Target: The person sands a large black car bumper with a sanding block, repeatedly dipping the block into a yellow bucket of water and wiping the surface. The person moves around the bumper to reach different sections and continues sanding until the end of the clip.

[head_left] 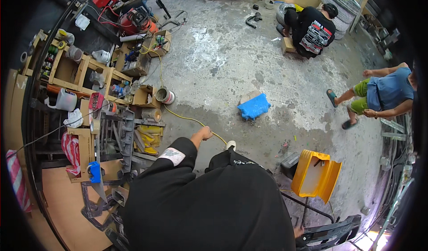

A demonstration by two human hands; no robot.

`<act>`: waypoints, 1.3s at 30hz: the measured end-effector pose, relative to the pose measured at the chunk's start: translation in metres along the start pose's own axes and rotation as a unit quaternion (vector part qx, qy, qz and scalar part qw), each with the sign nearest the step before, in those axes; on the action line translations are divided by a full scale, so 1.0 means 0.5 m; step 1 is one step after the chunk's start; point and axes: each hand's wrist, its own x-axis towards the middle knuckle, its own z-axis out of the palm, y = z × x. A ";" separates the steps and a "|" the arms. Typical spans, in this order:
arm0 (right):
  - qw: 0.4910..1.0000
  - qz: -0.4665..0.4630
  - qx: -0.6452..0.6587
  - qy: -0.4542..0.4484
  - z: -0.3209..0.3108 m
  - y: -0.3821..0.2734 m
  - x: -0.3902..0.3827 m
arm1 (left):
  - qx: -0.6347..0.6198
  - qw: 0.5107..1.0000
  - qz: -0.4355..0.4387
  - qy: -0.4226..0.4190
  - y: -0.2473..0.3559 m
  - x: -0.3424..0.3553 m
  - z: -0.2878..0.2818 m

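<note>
My left hand (203, 134) hangs in front of me with its fingers curled in, and nothing shows in it. A yellow cord (189, 119) runs along the floor just behind and below that hand; I see no grip on it. Only a small part of my right hand (298, 231) shows beside my dark clothing at the lower edge. It is next to a long black slotted vehicle part (330, 233); whether it touches the part I cannot make out, and its fingers are mostly hidden. One white shoe (231, 145) stands on the floor ahead of my body.
A yellow plastic shell (332, 177) sits on a black stand at right. A blue bundle (254, 106) lies mid-floor. One person (314, 30) crouches by tyres; another person (392, 88) is at right. Wooden shelving (80, 75), a bucket (165, 96) and cardboard boxes line the left.
</note>
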 end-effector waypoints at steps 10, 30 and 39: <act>0.784 0.033 0.067 -0.617 0.237 -0.560 0.054 | -0.183 0.970 -0.108 0.119 -0.202 -0.037 -0.021; 0.656 -0.310 0.042 -0.687 0.767 -1.641 0.299 | -0.508 0.775 -0.249 0.281 0.096 -0.228 0.430; 0.584 -0.335 -0.148 -0.725 0.706 -1.474 0.227 | -0.618 0.700 -0.306 0.185 -0.045 -0.248 0.546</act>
